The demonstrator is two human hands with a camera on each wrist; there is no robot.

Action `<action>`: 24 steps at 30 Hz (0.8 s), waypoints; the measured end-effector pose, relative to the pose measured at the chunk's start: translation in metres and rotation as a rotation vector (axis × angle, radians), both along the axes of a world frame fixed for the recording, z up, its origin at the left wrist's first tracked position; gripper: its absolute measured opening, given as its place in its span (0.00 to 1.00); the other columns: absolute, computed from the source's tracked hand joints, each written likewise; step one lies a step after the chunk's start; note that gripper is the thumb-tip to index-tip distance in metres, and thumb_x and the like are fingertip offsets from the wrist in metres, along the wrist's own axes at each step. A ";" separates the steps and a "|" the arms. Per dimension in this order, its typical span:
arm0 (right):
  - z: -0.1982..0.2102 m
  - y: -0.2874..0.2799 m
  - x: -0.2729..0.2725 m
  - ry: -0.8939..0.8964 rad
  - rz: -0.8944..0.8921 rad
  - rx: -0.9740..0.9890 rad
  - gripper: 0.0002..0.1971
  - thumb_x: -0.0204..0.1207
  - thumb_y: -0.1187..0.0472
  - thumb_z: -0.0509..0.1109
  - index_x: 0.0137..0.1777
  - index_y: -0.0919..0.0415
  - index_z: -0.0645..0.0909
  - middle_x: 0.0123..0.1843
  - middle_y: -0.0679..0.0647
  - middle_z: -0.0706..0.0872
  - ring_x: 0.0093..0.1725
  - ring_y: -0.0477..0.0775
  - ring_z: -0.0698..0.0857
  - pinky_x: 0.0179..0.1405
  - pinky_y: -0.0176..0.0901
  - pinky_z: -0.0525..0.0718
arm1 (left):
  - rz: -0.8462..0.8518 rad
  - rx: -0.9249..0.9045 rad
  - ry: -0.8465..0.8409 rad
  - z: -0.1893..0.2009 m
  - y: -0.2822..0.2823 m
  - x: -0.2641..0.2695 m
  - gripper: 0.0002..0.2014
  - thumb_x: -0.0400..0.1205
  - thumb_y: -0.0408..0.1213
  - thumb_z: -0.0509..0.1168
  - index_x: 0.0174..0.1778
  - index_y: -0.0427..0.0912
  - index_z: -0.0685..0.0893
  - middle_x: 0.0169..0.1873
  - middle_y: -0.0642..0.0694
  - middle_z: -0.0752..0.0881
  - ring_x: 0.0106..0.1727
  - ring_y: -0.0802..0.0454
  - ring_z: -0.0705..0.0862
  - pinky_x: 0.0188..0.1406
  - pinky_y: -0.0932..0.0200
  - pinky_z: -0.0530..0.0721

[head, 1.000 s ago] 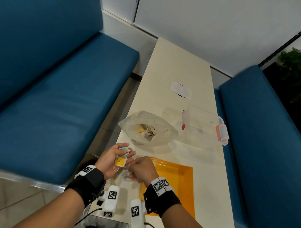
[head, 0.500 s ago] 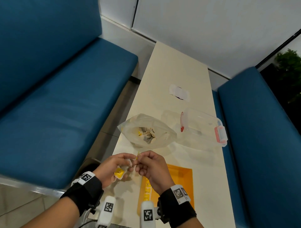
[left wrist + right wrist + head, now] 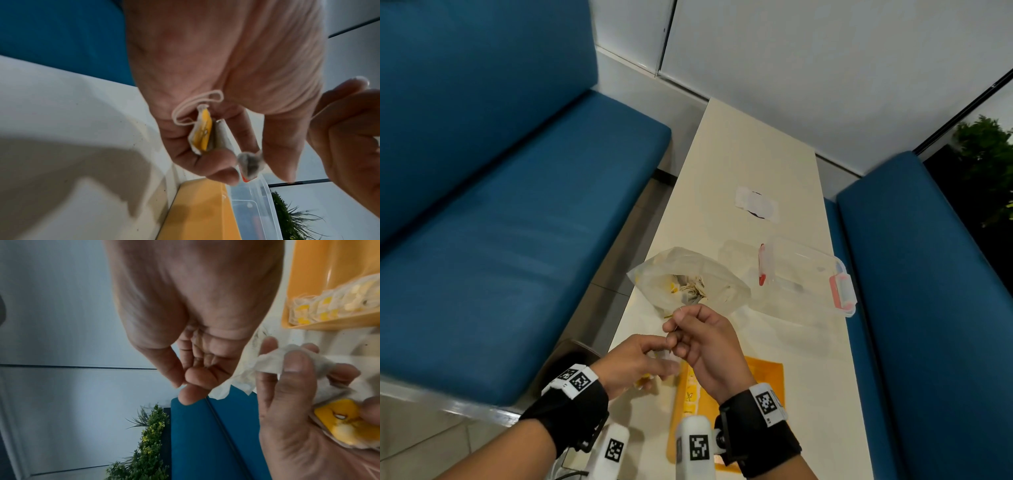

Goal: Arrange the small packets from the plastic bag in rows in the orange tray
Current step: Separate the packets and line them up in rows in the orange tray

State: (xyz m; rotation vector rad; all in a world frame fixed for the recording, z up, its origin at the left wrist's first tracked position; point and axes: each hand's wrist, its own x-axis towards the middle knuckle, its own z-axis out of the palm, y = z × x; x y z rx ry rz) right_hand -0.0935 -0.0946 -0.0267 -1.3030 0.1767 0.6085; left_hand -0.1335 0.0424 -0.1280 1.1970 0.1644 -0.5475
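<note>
Right hand [image 3: 702,346] raised since a moment ago, fingers [image 3: 180,369] pinching a thin white string [image 3: 671,317], drawn up from the small yellow-tagged paper packets [image 3: 202,134] clutched in curled left hand [image 3: 633,368] fingers. Probably untangling before placing. Below, near the worktop's near edge, flat orange plastic tray [image 3: 763,377] with one packet row [image 3: 329,306] along its left wall; rest free. Beyond, crumpled clear plastic bag [image 3: 688,281] by the left edge, clear lidded box [image 3: 808,274] by the right.

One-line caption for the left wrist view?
Left hand holds small packets, one with a yellow tag and looped string, above the orange tray on the table.
</note>
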 end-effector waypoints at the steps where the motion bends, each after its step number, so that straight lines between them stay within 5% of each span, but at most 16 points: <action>1: 0.002 -0.001 0.002 -0.013 0.001 0.002 0.02 0.79 0.70 0.70 0.45 0.66 0.81 0.39 0.65 0.86 0.31 0.55 0.81 0.25 0.39 0.76 | 0.010 0.022 0.003 -0.001 0.000 0.000 0.07 0.73 0.39 0.81 0.45 0.46 0.93 0.35 0.42 0.82 0.35 0.52 0.81 0.28 0.58 0.71; 4: 0.009 -0.005 0.009 -0.066 -0.017 0.020 0.02 0.79 0.71 0.70 0.45 0.67 0.81 0.41 0.66 0.86 0.32 0.55 0.81 0.25 0.38 0.76 | 0.021 0.029 0.018 -0.002 0.000 0.000 0.10 0.77 0.39 0.78 0.50 0.39 0.93 0.32 0.43 0.84 0.34 0.53 0.81 0.27 0.61 0.71; 14: 0.021 -0.024 0.029 -0.129 -0.149 -0.012 0.02 0.80 0.71 0.70 0.46 0.66 0.79 0.37 0.61 0.88 0.29 0.52 0.80 0.23 0.36 0.75 | -0.053 0.022 -0.031 -0.002 -0.001 -0.005 0.09 0.83 0.36 0.73 0.59 0.46 0.92 0.42 0.46 0.89 0.35 0.54 0.83 0.26 0.63 0.74; 20: 0.009 -0.041 0.028 -0.318 -0.095 -0.429 0.05 0.76 0.71 0.74 0.42 0.69 0.80 0.34 0.58 0.88 0.32 0.56 0.86 0.24 0.42 0.73 | -0.029 0.016 -0.039 -0.001 0.002 -0.006 0.09 0.83 0.34 0.73 0.58 0.40 0.83 0.45 0.40 0.89 0.33 0.53 0.82 0.23 0.64 0.73; 24: 0.005 -0.044 0.021 -0.416 0.161 -0.668 0.03 0.76 0.67 0.76 0.44 0.64 0.84 0.37 0.59 0.87 0.30 0.54 0.89 0.26 0.37 0.78 | -0.045 0.033 -0.033 -0.001 0.002 -0.005 0.07 0.82 0.34 0.74 0.52 0.36 0.86 0.43 0.40 0.89 0.31 0.54 0.81 0.23 0.64 0.73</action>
